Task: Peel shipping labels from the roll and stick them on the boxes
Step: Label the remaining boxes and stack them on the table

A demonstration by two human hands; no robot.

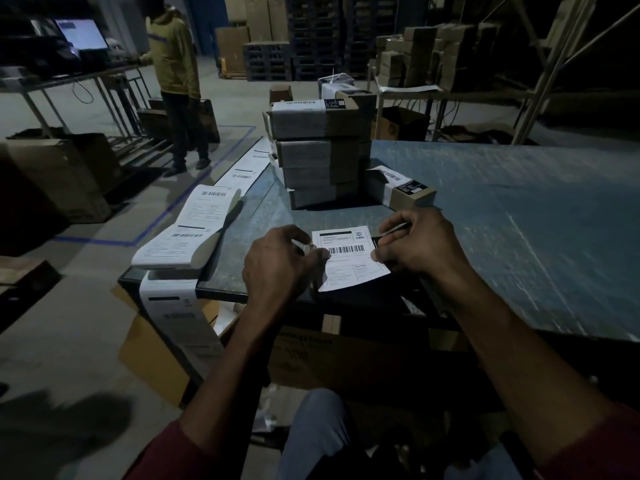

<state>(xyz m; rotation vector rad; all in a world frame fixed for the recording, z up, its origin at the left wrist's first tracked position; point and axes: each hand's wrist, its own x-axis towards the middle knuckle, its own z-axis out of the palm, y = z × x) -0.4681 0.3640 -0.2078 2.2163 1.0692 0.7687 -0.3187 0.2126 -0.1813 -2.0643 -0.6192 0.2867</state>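
Note:
A white shipping label [349, 261] with a barcode lies on a dark box at the near edge of the blue-grey table [519, 220]. My left hand [277, 265] pinches the label's left edge, fingers curled. At the label's right edge my right hand [419, 244] pinches it and also holds a thin pen-like object. A fan-folded strip of labels [194, 230] lies at the table's left corner and hangs over the edge. A stack of labelled cardboard boxes [318, 150] stands behind the label, with one more box [398, 188] lying beside it.
Cardboard cartons [156, 355] sit under the table and on the floor at left. A person in a yellow top [176, 77] stands at a desk with a monitor at the far left. Pallets and shelves of boxes [436, 57] fill the back.

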